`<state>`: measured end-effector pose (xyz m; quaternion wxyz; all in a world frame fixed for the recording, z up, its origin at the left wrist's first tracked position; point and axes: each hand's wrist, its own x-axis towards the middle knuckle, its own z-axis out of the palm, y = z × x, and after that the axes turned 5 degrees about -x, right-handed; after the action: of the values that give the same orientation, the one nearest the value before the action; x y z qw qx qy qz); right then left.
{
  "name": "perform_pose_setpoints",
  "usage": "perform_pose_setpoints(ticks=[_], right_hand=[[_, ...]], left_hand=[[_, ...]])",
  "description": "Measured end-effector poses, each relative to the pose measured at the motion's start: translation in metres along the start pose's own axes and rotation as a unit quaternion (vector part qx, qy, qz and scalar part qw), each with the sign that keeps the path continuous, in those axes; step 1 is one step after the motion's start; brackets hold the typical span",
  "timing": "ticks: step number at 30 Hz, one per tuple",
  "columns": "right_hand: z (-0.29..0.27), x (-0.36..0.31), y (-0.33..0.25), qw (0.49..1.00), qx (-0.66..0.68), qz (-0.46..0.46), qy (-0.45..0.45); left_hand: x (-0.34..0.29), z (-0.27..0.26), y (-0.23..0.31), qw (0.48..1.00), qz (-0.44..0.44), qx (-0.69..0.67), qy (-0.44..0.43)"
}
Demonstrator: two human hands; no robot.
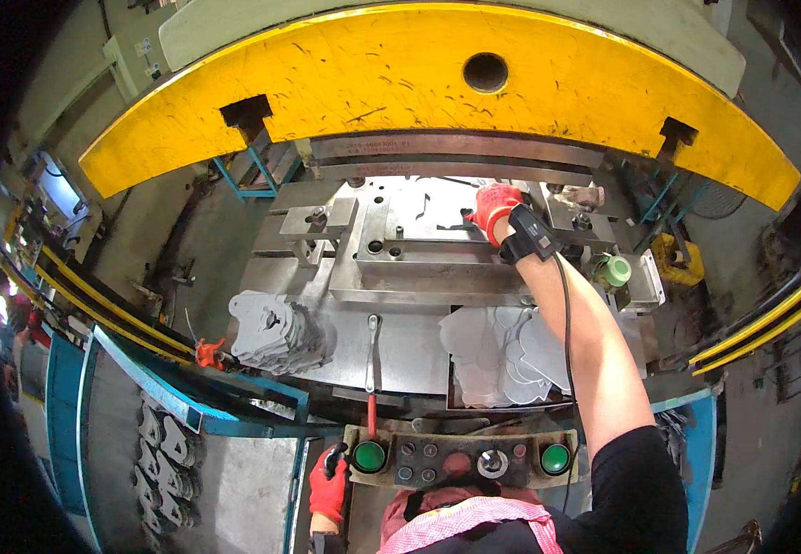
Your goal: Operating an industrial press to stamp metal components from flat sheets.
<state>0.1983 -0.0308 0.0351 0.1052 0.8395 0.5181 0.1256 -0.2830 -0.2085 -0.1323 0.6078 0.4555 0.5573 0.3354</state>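
My right hand (495,209), in a red glove, reaches over the steel press die (433,270). Its curled fingers are at the bright plate (405,210) on top of the die, beside a small dark shape; whatever they grip is hidden. A black device with a cable is strapped to that wrist. Down at the left end of the control panel (458,475), my left hand (328,489), also red-gloved, has its fingers curled at something black that I cannot make out. It is beside a green push button (369,456).
A yellow press beam (373,83) spans above the die. Flat metal pieces are stacked at left (271,328) and right (493,355), with a ratchet wrench (373,351) between. A blue-framed chute (243,480) holds cut parts (171,471). A green container (615,270) stands right of the die.
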Motion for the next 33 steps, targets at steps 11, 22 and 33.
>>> perform_pose_setpoints(ticks=[11,22,33], right_hand=[[0.045,-0.238,0.069,0.849,0.457,0.152,0.220],[0.297,-0.519,0.078,0.641,0.616,0.457,0.038],[0.333,-0.527,0.040,0.536,0.762,0.357,-0.067]], left_hand=[[0.054,-0.061,-0.149,0.990,-0.054,0.056,0.117],[0.109,-0.031,-0.174,0.994,-0.045,0.064,-0.082],[0.099,-0.022,-0.132,0.982,-0.071,0.077,-0.158]])
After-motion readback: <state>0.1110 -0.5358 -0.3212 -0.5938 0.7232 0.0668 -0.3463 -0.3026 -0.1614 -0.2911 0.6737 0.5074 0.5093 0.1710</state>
